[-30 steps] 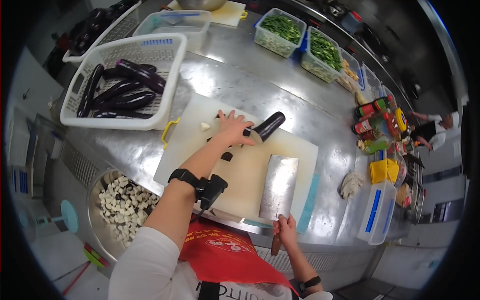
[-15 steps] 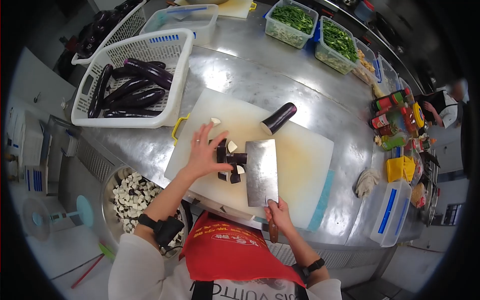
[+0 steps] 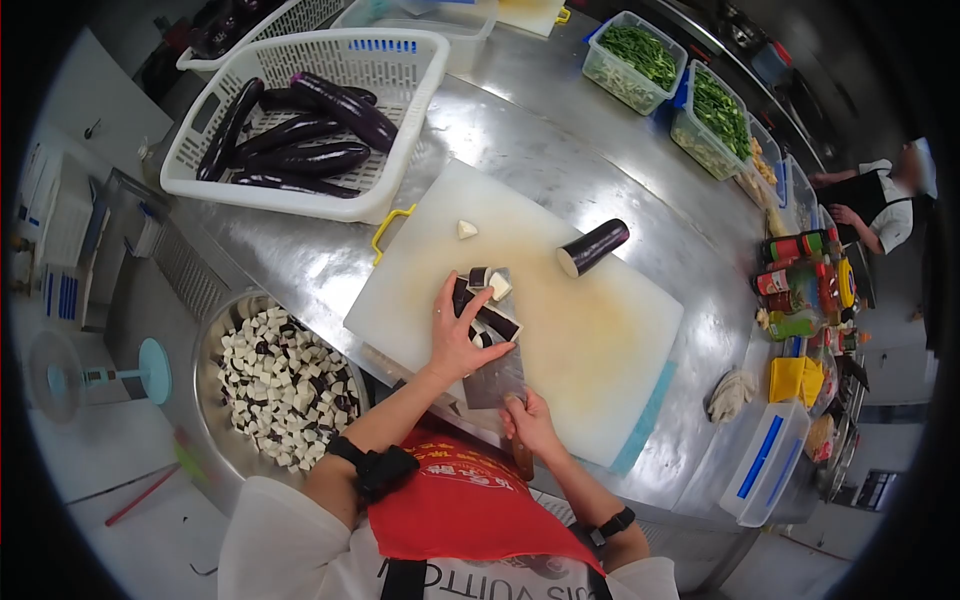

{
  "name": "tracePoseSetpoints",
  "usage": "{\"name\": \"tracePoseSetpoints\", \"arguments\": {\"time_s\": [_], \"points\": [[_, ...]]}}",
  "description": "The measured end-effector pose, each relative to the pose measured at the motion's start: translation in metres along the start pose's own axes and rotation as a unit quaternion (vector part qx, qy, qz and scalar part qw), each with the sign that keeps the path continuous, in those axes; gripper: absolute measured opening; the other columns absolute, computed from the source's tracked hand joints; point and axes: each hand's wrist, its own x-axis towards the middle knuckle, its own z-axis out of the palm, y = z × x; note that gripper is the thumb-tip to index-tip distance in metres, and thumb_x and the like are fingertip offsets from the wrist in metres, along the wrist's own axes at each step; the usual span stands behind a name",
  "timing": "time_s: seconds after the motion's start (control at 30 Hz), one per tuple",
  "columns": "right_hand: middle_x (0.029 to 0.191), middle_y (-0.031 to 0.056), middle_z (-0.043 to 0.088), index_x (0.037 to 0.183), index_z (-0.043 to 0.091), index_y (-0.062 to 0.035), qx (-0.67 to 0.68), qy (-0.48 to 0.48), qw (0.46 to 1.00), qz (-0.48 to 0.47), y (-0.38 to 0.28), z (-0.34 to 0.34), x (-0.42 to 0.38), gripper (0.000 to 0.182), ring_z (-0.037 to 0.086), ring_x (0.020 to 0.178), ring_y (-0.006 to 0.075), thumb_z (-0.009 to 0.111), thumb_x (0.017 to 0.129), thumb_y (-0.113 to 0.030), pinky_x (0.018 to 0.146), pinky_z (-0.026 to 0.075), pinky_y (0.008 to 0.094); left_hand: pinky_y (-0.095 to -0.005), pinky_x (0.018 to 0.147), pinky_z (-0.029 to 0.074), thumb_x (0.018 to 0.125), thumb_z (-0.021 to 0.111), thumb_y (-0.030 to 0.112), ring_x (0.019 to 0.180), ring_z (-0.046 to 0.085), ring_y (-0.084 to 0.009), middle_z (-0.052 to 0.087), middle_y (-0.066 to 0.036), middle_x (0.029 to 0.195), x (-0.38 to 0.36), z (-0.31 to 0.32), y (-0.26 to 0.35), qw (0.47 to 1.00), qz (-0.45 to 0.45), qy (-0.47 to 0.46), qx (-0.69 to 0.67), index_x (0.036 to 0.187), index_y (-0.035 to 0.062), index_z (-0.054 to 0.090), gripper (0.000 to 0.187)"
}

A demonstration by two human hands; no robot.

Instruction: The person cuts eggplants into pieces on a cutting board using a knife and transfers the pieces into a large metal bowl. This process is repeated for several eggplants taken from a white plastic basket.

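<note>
My right hand [image 3: 529, 421] grips the cleaver [image 3: 492, 384] at its handle, near the front edge of the white cutting board [image 3: 590, 365]. The blade lies low, partly beneath cut eggplant chunks [image 3: 498, 322]. My left hand [image 3: 461, 337] is curved around these chunks with its fingers spread, touching them against the blade. A thick eggplant piece [image 3: 594, 247] with a pale cut end lies farther back on the board. One small pale chunk [image 3: 467, 229] sits apart near the board's back left.
A white basket [image 3: 415, 120] of whole eggplants stands back left. Below left is a metal bowl [image 3: 212, 385] of eggplant cubes. Tubs of chopped greens [image 3: 640, 55], bottles [image 3: 795, 246], a rag [image 3: 733, 393] and a plastic container [image 3: 775, 465] are at the right. A co-worker [image 3: 880, 205] stands far right.
My left hand has closed in around the chunks. The cleaver has moved left and tilted, its blade now partly under them. The view has shifted, showing more of the bowl.
</note>
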Motion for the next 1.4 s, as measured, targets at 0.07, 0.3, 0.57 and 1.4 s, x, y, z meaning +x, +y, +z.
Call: {"name": "tracePoseSetpoints", "arguments": {"time_s": [0.07,0.3,0.57,1.4], "points": [[0.067,0.0012,0.051,0.107,0.051,-0.0064,-0.032,-0.016,0.999,-0.014,0.002,0.003,0.000,0.012,0.045,0.048,0.0073,0.047,0.099,-0.014,0.042,0.039,0.0236,-0.0529,0.106,0.032,0.055,0.089,0.037,0.130,0.032,-0.0475,0.021,-0.029,0.148,-0.007,-0.008,0.000,0.999,-0.027,0.028,-0.020,0.133,0.0189,0.053,0.087],[0.064,-0.0011,0.048,0.116,0.051,-0.0058,-0.148,-0.157,0.976,-0.014,-0.015,0.061,0.014,0.019,0.042,0.047,0.0068,0.046,0.100,-0.015,0.042,0.038,0.0229,-0.0466,0.108,0.033,0.055,0.089,0.031,0.135,0.030,-0.0424,0.018,-0.025,0.150,-0.044,-0.089,-0.015,0.979,-0.121,0.159,0.030,0.132,0.0160,0.051,0.088],[0.065,0.0155,0.058,0.104,0.054,-0.0015,-0.386,-0.335,0.855,-0.094,-0.001,0.176,0.049,0.022,0.056,0.056,0.0289,0.049,0.095,-0.020,0.055,0.044,0.0396,-0.0464,0.107,0.026,0.071,0.082,0.024,0.135,0.026,-0.0403,0.033,-0.025,0.136,-0.172,-0.196,-0.106,0.822,-0.346,0.429,0.146,0.109,0.0063,0.051,0.052],[0.062,-0.0022,0.049,0.103,0.055,-0.0050,-0.269,-0.278,0.921,-0.049,-0.032,0.142,0.053,0.015,0.043,0.050,0.0060,0.050,0.098,-0.019,0.044,0.038,0.0232,-0.0411,0.073,0.039,0.071,0.067,0.011,0.087,0.054,-0.0278,0.056,-0.007,0.093,-0.207,-0.240,-0.095,0.913,-0.191,0.109,0.345,0.088,0.0112,0.061,0.018]]}}
